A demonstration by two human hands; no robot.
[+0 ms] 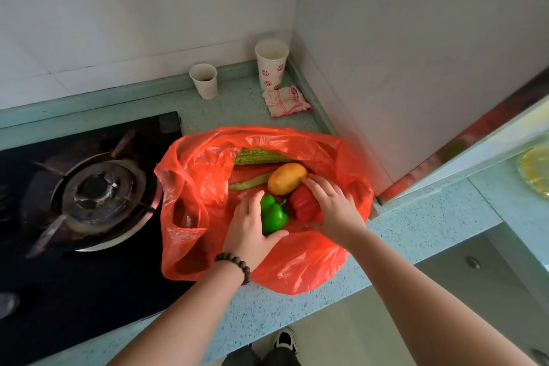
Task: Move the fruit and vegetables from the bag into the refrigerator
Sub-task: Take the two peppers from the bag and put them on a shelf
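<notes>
Crinkled red bag: left hand grip curls round glossy green pepper; right hand clasps ribbed red pepper.

Both hands in red bag: left hand round green pepper, right hand over red pepper.

One view only, worn on your head, wide-angle, edges bent. You look steeply down and forward onto the counter, close in, your forearms entering from the bottom edge. Stove sits at left, wall corner ahead, your shoe and floor at the bottom. No second view to overlap.
</notes>
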